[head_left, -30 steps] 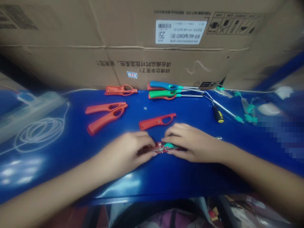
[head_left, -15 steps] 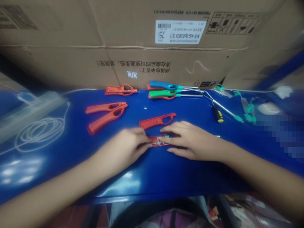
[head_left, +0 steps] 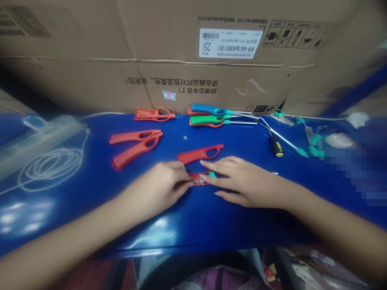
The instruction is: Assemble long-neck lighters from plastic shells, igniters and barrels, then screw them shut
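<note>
A red lighter casing half [head_left: 197,177] lies on the blue table with its inside facing up and small pale parts in it. My left hand [head_left: 167,181] is closed, thumb and fingers pinching the casing's left end. Over its right part is my right hand [head_left: 242,181], fingers spread, with one fingertip on the inner parts. A teal piece [head_left: 212,175] shows between the right fingers, and a metal tube tip [head_left: 274,173] pokes out beyond that hand. Just behind the hands rests another red casing half [head_left: 193,155]. The right thumb's contact with the casing is unclear.
Two red casing pieces [head_left: 136,151] lie at left, one more red half [head_left: 152,114] behind them. Several long-nosed lighters [head_left: 208,120] are stacked by the cardboard box [head_left: 169,68]. A screwdriver [head_left: 275,145], metal tube [head_left: 287,141] and teal-ended parts [head_left: 314,141] lie right; a coiled white cable [head_left: 51,169] left.
The right hand's fingers have shifted slightly over the casing, showing more of the teal piece. The left hand keeps its pinch. The view has tilted a little.
</note>
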A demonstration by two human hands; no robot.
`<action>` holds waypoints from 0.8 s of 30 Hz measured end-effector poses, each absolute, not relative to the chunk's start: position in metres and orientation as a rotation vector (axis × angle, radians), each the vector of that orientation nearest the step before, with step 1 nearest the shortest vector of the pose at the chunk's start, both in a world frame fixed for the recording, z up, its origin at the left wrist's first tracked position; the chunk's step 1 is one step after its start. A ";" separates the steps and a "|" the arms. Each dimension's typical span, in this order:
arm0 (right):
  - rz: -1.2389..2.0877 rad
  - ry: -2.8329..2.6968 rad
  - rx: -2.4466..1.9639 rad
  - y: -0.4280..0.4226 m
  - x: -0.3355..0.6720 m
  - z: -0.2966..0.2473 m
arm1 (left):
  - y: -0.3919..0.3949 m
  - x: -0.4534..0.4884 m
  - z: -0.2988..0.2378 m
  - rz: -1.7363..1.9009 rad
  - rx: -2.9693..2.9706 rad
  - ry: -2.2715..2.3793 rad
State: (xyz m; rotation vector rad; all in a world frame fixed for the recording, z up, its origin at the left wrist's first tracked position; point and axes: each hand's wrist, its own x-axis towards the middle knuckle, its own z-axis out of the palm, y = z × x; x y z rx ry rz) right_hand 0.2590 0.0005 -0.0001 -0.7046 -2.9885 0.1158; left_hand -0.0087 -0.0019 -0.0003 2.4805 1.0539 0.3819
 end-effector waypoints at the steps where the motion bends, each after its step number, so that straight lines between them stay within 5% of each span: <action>1: 0.145 -2.946 -0.707 0.003 0.261 0.000 | -0.002 -0.009 0.000 0.384 2.479 1.053; 24: 0.599 -2.681 -1.027 0.000 0.260 0.004 | -0.004 -0.001 -0.015 0.455 2.697 0.795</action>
